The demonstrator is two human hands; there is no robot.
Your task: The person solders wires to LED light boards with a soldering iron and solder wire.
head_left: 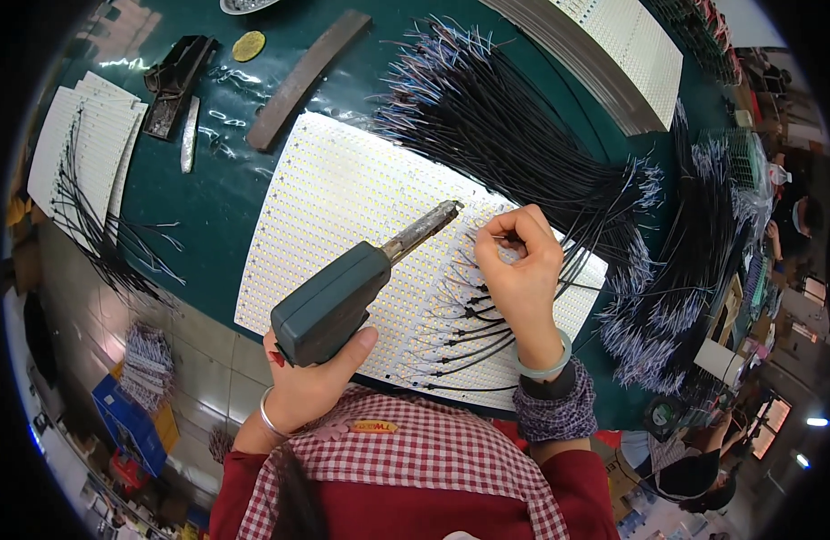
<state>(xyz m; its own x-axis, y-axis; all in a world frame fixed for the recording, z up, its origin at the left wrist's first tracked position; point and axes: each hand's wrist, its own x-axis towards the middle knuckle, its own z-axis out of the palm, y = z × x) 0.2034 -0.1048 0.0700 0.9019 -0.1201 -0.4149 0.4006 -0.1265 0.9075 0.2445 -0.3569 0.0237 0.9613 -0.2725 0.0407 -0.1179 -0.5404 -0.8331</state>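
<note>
My left hand (320,382) is wrapped round the grip of a dark green soldering gun (332,301). Its metal barrel points up and to the right, the tip over the far part of a white LED panel (298,207) dotted with small yellow LEDs. Close to that tip, my right hand (527,279) is closed in a pinch above the panel. A thin wire end seems to be between finger and thumb, mostly hidden by the fingers. Several black cables (473,344) with thin coloured ends lie in a row on the panel, below my right hand.
A big bundle of black cables (523,108) lies behind the panel, and more bundles (694,243) lie to the right. Stacked panels (613,54) stand at the far right; wired panels (82,162) overhang the left table edge. A metal bar (311,76) and a round yellow pad (248,46) lie far left.
</note>
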